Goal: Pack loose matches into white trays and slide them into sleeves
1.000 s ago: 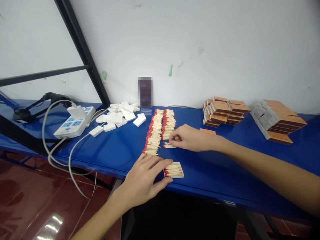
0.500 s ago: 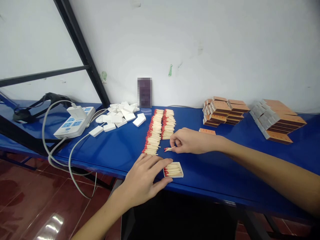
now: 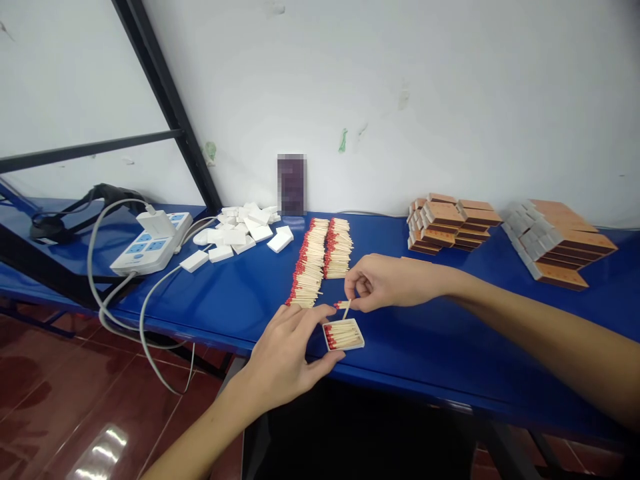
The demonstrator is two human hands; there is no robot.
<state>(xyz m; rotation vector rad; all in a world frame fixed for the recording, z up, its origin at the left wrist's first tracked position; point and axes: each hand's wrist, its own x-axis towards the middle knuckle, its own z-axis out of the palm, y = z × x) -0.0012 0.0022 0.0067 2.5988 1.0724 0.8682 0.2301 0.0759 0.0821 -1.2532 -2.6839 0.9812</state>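
On the blue table, the left hand has its fingers gripping a partly filled tray; just beyond, the right hand pinches a few matches, while two match rows lie unboxed.

One tray held, some matches pinched

The left hand grips the tray, more matches inside, on the blue desk; the right hand pinches a few just beyond. Match rows lie behind, white blocks left, matchboxes right.
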